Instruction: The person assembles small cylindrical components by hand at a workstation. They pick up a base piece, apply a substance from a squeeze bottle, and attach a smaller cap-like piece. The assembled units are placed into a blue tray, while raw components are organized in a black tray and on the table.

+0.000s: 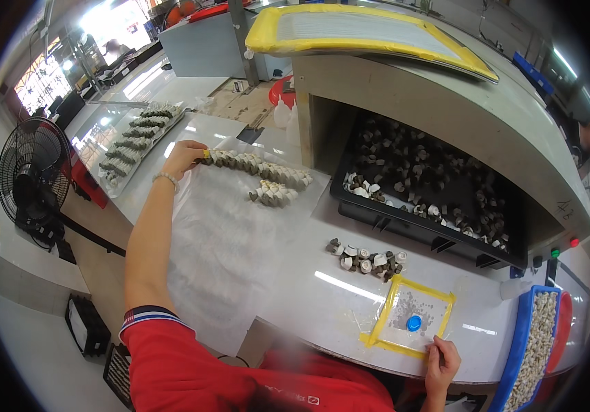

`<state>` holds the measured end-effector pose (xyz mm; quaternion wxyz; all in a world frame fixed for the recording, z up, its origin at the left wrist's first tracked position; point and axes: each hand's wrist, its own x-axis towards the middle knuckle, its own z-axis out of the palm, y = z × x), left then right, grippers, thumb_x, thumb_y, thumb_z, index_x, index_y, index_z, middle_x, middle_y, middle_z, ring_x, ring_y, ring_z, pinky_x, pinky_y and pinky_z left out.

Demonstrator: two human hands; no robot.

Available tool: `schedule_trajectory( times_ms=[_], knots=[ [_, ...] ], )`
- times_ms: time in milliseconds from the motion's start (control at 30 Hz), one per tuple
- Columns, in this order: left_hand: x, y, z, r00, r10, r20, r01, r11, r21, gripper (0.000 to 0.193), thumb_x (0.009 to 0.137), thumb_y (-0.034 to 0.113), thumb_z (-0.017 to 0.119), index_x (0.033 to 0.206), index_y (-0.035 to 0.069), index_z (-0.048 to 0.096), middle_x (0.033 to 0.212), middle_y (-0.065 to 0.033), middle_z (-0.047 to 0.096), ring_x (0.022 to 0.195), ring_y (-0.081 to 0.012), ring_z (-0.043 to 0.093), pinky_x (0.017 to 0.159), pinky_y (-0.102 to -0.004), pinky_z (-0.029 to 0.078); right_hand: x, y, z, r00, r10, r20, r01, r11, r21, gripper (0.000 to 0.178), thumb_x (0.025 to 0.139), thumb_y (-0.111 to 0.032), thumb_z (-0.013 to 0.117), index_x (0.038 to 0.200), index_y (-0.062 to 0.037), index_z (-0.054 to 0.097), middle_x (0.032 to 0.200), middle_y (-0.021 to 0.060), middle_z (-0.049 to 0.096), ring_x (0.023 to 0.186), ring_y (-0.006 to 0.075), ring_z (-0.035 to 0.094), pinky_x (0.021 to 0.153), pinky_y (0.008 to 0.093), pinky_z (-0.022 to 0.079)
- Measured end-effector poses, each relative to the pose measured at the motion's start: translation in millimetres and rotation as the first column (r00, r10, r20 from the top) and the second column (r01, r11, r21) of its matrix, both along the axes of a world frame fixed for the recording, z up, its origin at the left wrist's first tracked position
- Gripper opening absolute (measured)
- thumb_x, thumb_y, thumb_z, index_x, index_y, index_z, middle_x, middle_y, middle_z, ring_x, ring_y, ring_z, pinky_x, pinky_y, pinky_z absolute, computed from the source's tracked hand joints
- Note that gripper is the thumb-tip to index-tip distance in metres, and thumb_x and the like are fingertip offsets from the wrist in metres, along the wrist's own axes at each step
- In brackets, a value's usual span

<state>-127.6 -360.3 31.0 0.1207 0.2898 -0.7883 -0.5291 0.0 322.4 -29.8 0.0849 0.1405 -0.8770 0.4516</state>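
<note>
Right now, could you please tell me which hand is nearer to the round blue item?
Right: the right hand is beside the yellow-taped square around the round blue item; the left hand is farther off, at the left end of a piece row.

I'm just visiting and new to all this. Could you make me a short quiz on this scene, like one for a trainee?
1. Which hand is at one end of a long row of small grey-and-cream pieces?
2. True or false: the large black plastic tray holds nothing.
3. Fill in: the flat square panel bearing a small round blue cap is edged with ____ tape.

Key:
1. The left hand.
2. False; it holds many small grey and white parts.
3. Yellow.
</note>
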Motion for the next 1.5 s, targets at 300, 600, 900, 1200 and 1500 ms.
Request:
schedule_trajectory(
  times_ms=[300, 600, 900, 1200, 1500],
  knots=[
    [-11.7, -10.2, 6.8, 0.990, 0.025, 0.142, -0.023, 1.000, -0.017, 0.022, 0.075, 0.010, 0.068, 0.097, 0.004, 0.068, 0.082, -0.0037, 0.064, 0.067, -0.0120, 0.059, 0.062, -0.0264, 0.048, 0.4, 1.3, -2.0, 1.000, 0.002, 0.006, -0.002, 1.000, -0.008, 0.018, 0.086, 0.006, 0.054, 0.102, 0.0054, 0.063, 0.080, 0.0097, 0.059, 0.073, 0.0163, 0.058, 0.067, 0.0250, 0.046],
    [-10.3, -12.3, 4.7, 0.990, 0.040, 0.133, -0.036, 0.999, -0.030, 0.025, 0.074, 0.012, 0.069, 0.098, 0.004, 0.067, 0.082, -0.0035, 0.064, 0.066, -0.0116, 0.058, 0.060, -0.0263, 0.048, -0.1, 0.6, -1.2, 1.000, 0.008, 0.012, -0.007, 1.000, -0.017, 0.017, 0.086, 0.005, 0.055, 0.101, 0.0051, 0.063, 0.080, 0.0099, 0.059, 0.073, 0.0164, 0.058, 0.067, 0.0249, 0.046],
    [-5.2, -13.8, 3.6, 0.994, 0.037, 0.106, -0.034, 0.999, -0.032, 0.022, 0.079, 0.010, 0.061, 0.099, 0.002, 0.066, 0.086, -0.0055, 0.065, 0.072, -0.0129, 0.062, 0.063, -0.0265, 0.050, 0.3, 0.6, -0.8, 1.000, 0.010, 0.013, -0.010, 1.000, -0.010, 0.018, 0.086, 0.006, 0.054, 0.101, 0.0055, 0.063, 0.082, 0.0103, 0.059, 0.074, 0.0166, 0.058, 0.068, 0.0251, 0.046],
    [-4.2, -18.2, -13.0, 0.989, 0.133, -0.059, -0.124, 0.982, 0.141, 0.021, 0.080, 0.005, 0.060, 0.100, 0.000, 0.065, 0.089, -0.0084, 0.065, 0.076, -0.0147, 0.064, 0.067, -0.0238, 0.051, -0.6, -1.0, 2.0, 1.000, 0.009, 0.006, -0.009, 1.000, -0.002, 0.017, 0.086, 0.006, 0.054, 0.101, 0.0060, 0.063, 0.081, 0.0107, 0.059, 0.074, 0.0170, 0.059, 0.068, 0.0251, 0.046],
    [20.7, 60.2, 2.9, 0.843, 0.058, -0.535, -0.100, 0.994, -0.051, 0.017, 0.085, 0.003, 0.060, 0.100, -0.004, 0.063, 0.090, -0.0080, 0.065, 0.079, -0.0131, 0.063, 0.071, -0.0250, 0.052, 0.2, -0.7, 2.5, 1.000, 0.008, 0.010, -0.008, 1.000, -0.006, 0.016, 0.086, 0.005, 0.055, 0.100, 0.0058, 0.063, 0.081, 0.0109, 0.060, 0.074, 0.0173, 0.059, 0.067, 0.0254, 0.046]
  ],
)
